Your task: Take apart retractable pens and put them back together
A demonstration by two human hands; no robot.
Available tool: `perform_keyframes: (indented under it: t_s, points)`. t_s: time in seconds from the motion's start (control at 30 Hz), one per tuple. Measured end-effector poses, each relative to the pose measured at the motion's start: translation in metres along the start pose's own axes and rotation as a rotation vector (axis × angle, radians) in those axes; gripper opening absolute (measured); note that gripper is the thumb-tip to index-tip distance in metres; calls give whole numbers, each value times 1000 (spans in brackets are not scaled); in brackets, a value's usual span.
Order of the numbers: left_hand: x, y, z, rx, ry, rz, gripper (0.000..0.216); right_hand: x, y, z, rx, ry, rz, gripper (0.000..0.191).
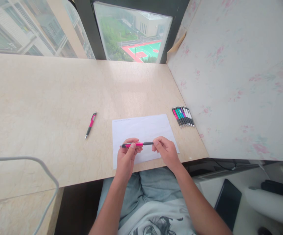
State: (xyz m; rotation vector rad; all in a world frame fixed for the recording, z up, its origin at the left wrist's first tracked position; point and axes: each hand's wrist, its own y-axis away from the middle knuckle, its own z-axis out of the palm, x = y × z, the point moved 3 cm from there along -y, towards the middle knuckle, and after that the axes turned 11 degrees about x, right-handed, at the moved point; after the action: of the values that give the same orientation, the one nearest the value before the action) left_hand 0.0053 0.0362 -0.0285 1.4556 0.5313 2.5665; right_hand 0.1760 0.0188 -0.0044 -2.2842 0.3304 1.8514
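Between my two hands a pink and black ballpoint pen is held level above a white sheet of paper. My left hand is closed on its pink barrel, thumb on top. The fingertips of my right hand pinch the black end, and the tip is hidden in them. A second pink and black pen lies on the table to the left of the paper. Faint writing runs along the paper's upper left edge.
A row of several pens in pink, green, purple and white lies right of the paper, near the flowered wall. A grey cable curves over the left front of the beige table. Behind stands a window.
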Motion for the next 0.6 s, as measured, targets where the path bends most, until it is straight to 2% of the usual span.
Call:
perform_keyframes:
  t_s: [0.1, 0.23, 0.33, 0.47, 0.53, 0.6]
  points:
    - [3, 2, 0, -47, -42, 24, 30, -1, -1, -2, 44, 48, 37, 44]
    - [4, 3, -2, -49, -138, 51, 26, 1, -1, -5, 80, 70, 102, 52]
    - [1, 1, -3, 0, -149, 44, 25, 4, -1, -5, 67, 44, 100, 46]
    - [-3, -2, -3, 104, -67, 19, 25, 5, 0, -2, 30, -8, 58, 24]
    - [-3, -2, -2, 97, -36, 8, 26, 5, 0, -2, 23, -19, 60, 23]
    - [-2, -2, -1, 41, -33, 9, 27, 2, 0, -1, 5, -16, 54, 23]
